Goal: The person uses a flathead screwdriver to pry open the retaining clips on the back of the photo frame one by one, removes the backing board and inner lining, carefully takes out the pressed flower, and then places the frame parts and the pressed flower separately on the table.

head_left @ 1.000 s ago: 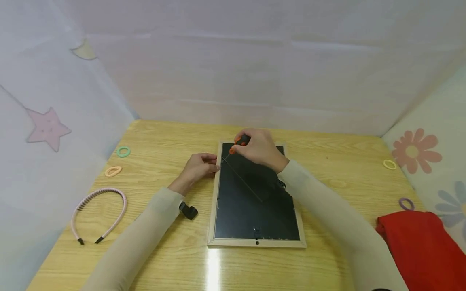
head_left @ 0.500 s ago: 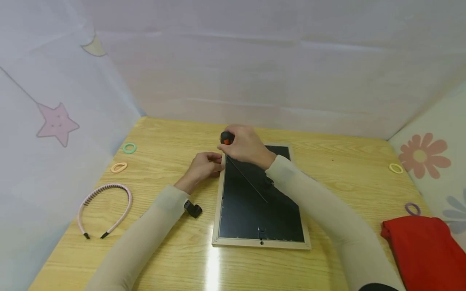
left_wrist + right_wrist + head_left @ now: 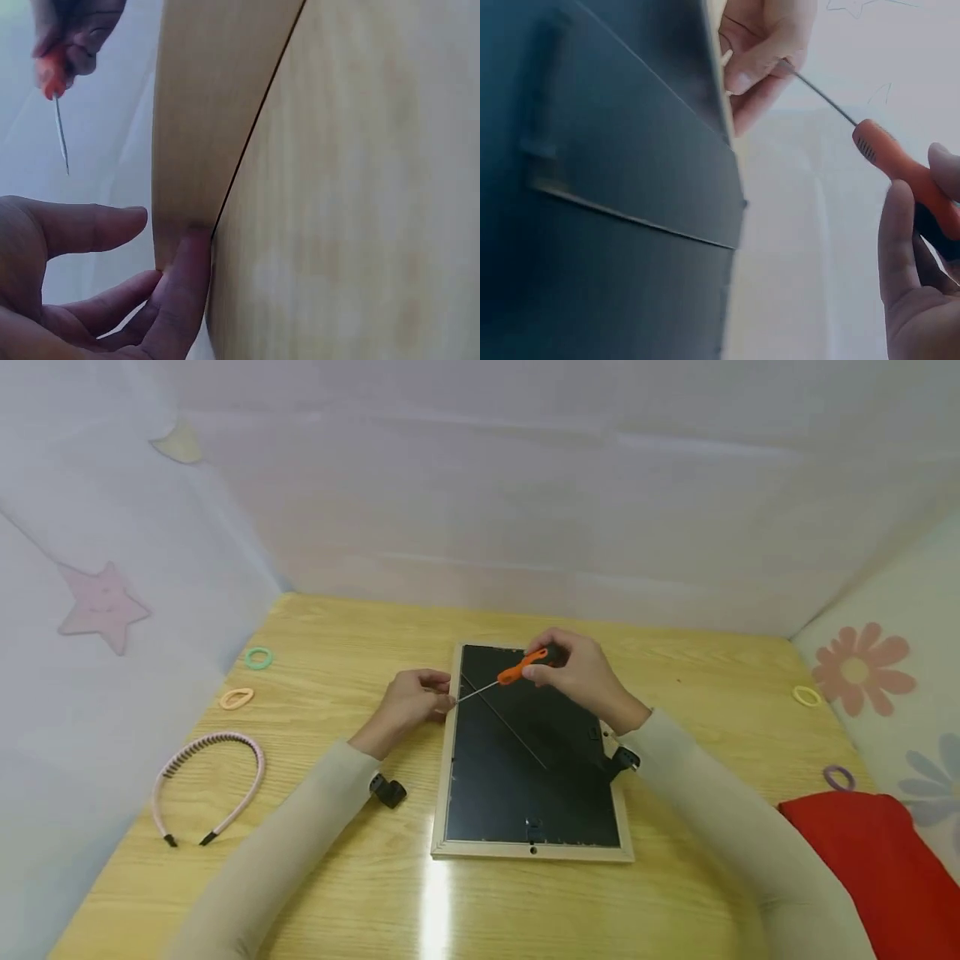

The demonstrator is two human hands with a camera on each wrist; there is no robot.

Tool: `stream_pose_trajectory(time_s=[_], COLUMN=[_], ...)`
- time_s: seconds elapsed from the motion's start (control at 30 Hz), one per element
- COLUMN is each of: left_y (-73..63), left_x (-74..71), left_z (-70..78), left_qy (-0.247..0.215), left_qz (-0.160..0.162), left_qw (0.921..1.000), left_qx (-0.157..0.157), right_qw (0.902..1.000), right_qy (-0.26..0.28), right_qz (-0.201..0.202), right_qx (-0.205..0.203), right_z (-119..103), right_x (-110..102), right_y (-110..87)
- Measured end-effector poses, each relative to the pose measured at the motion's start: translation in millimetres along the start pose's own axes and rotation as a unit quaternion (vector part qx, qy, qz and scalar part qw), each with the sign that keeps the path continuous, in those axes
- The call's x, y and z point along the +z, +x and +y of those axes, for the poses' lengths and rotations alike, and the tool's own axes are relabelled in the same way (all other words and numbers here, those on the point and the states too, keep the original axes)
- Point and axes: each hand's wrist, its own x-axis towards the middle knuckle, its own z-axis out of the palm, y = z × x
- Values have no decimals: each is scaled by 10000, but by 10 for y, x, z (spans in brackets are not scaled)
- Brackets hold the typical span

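Observation:
A picture frame (image 3: 534, 852) with a pale wooden rim and dark backing lies back side up on the table. My right hand (image 3: 581, 681) holds an orange-and-black screwdriver (image 3: 517, 672) by its handle, over the upper part of the backing. The screwdriver's thin shaft slants down to the left, and its tip overlaps the frame's left edge near my left thumb in the head view. My left hand (image 3: 408, 706) rests at that left edge. In the left wrist view its extended fingers (image 3: 187, 285) touch the rim's outer side, with the thumb held just off the edge.
A pale pink headband (image 3: 210, 739), a green hair tie (image 3: 258, 658) and an orange one (image 3: 236, 698) lie at the left of the table. On the right are a yellow hair tie (image 3: 806, 696), a purple one (image 3: 838, 777) and a folded red cloth (image 3: 862, 860).
My right hand first brought the screwdriver left and nearly upright at the frame's upper left edge, then drew it back right, tilted low. My left hand has stayed at the edge.

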Motion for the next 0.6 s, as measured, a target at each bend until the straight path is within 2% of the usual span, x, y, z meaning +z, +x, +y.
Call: stream_pose_trajectory(time_s=[0.13, 0.3, 0.47, 0.6], left_y=[-249, -458, -508, -524], left_x=[-15, 13, 53, 59], left_z=[-30, -96, -144, -172], left_qy=[378, 764, 444, 175], left_qz=[28, 83, 10, -120], left_qw=[9993, 9970, 9990, 9996], left_qx=[44, 69, -68, -194], right_qw=[9982, 9968, 9957, 9950], right_qy=[349, 176, -216, -265], right_qz=[-416, -725, -890, -950], right_qx=[271, 279, 160, 166], right_z=[91, 155, 175, 180], right_x=[-29, -4, 48, 84], right_y=[-280, -567, -717, -785])
